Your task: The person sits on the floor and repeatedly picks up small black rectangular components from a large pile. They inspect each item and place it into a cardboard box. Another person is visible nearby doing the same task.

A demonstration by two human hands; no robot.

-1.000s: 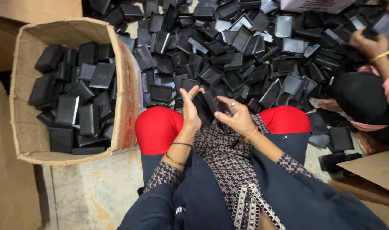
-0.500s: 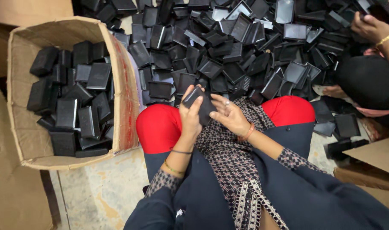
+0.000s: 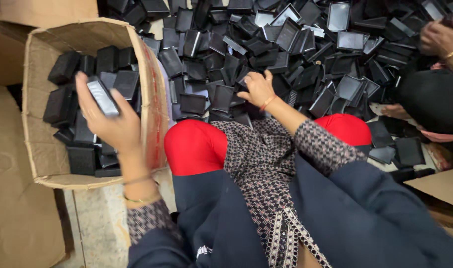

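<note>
My left hand [image 3: 110, 124] is over the open cardboard box [image 3: 152, 94], fingers wrapped around a small black plastic case [image 3: 102, 96], with more black cases [image 3: 67, 104] stacked inside the box below it. My right hand [image 3: 258, 89] is out on the big heap of black trays [image 3: 296, 44] on the floor past my red knees [image 3: 195, 146], fingers curled loosely onto one tray, and I can't tell if it grips. At the far right, another person's hand [image 3: 441, 37] is in the same heap.

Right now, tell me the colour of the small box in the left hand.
Black, with a glossy grey sheen; the small box shows best in the head view.
</note>
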